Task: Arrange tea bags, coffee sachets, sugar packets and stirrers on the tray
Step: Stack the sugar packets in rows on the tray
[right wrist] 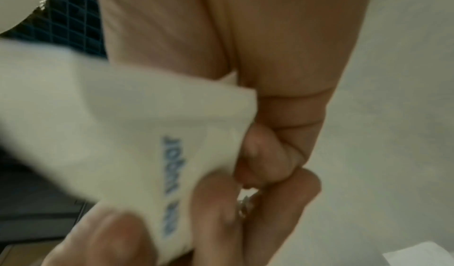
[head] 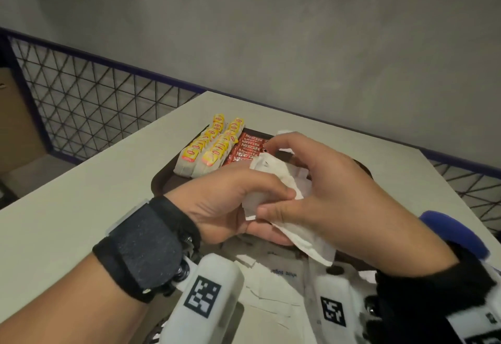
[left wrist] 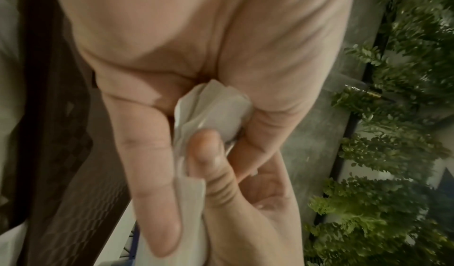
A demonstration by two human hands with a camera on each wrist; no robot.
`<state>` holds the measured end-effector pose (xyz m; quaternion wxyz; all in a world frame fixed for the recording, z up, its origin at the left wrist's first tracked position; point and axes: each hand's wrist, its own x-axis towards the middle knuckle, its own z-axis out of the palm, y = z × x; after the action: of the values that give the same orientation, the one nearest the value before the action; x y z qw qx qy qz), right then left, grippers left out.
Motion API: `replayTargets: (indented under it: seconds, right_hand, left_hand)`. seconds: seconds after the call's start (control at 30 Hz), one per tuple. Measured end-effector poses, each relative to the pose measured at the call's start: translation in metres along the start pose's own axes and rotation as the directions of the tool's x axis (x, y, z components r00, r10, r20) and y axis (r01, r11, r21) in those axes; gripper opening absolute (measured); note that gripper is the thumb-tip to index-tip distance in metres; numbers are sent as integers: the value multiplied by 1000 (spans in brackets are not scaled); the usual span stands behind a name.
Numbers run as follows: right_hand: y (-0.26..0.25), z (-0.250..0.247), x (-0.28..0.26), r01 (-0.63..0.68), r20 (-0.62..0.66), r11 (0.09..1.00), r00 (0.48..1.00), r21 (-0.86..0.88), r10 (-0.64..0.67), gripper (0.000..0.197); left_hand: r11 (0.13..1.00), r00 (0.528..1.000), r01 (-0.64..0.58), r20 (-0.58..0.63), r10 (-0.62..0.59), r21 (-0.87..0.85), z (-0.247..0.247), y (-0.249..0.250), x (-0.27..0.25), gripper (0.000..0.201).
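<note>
A dark brown tray (head: 160, 181) lies on the pale table (head: 81, 208). Two rows of yellow-labelled tea bags (head: 208, 148) fill its far left. Red coffee sachets (head: 248, 148) lie just right of them. Above the tray's middle, my left hand (head: 244, 202) and right hand (head: 303, 181) both grip a bunch of white sugar packets (head: 273, 178). One packet (head: 306, 243) hangs down from the bunch. In the left wrist view the crumpled packets (left wrist: 213, 113) sit between my curled fingers. The right wrist view shows a blue-printed packet (right wrist: 147, 134) pinched there. No stirrers are in view.
More white sugar packets (head: 271, 289) lie loose at the near end under my wrists. A wire mesh fence (head: 95, 105) with a purple rail runs behind the table. A cardboard box (head: 16, 126) stands beyond it at the left. A grey wall rises behind.
</note>
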<state>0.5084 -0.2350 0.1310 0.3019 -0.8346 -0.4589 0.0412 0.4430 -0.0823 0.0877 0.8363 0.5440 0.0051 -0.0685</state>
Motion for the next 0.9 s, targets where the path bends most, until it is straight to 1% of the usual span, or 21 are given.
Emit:
replayTargets:
  seconds: [0.13,0.17,0.2,0.23,0.27,0.33,0.4,0.43,0.47,0.5,0.53,0.6,0.63,0.67,0.7,0.73,0.8,0.9]
  right_hand:
    - [-4,12,0,-4,13,976,1000,-219,7,94]
    - [-3,13,0,4,21,969,1000,-248,1,97]
    - [-2,13,-1,9,25,970,1000,-241,-3,98]
    - [-2,12,-1,10,17,982,1000,-191,-6,97]
    - [-2,8,-2,5,-9,995,1000,-104,-6,93]
    - [-1,-7,-3,8,-138,994,990,105,7,80]
    - [4,-27,-5,51,-311,963,950,263,35,58]
    - [6,-36,-6,79,-374,943,926,323,50,50]
    - [8,-43,-7,90,-407,925,910,368,73,46]
    - [10,-48,-8,77,-405,913,909,401,101,48]
    - [12,-49,-8,44,-365,904,922,424,127,50]
    - [12,-44,-8,-59,-194,901,968,431,156,53]
    - [12,-39,-8,-95,-102,903,983,419,151,47]
    - [11,-34,-7,-106,-39,908,990,405,133,37]
    - [10,-30,-5,-103,-11,914,993,393,116,27]
    - [10,-27,-4,-99,-9,916,994,390,111,19]
    - [14,-23,-1,-113,-33,899,990,423,140,9]
    - [15,-20,1,-144,-61,861,978,488,198,8]
  left_hand:
    - [998,998,-45,-39,47,41,1,-6,4,38]
    - [998,998,-48,-39,49,38,1,-7,4,39]
    - [998,998,-53,-38,54,29,1,-8,4,38]
    - [998,997,-66,-33,66,21,1,-9,4,38]
    - [996,996,-85,-32,86,18,2,-9,4,39]
    - [992,990,-129,-63,129,9,2,-7,4,37]
    - [987,978,-161,-136,158,-10,-1,-3,4,41]
    - [984,972,-176,-162,172,-14,-3,0,3,46]
    - [982,966,-190,-180,186,-6,-5,2,2,49]
    - [979,960,-205,-191,203,10,-6,4,1,50]
    - [976,955,-216,-200,217,26,-7,4,0,49]
    - [970,949,-236,-203,241,51,-6,5,-1,45]
    - [968,947,-244,-202,251,58,-6,5,-2,42]
    - [966,945,-251,-199,259,64,-5,5,-2,39]
    - [964,943,-256,-201,265,70,-5,5,-2,39]
    - [963,941,-260,-206,270,76,-5,4,-2,40]
    - [962,939,-263,-210,274,76,-7,3,0,46]
    - [967,946,-251,-199,257,53,-8,2,1,49]
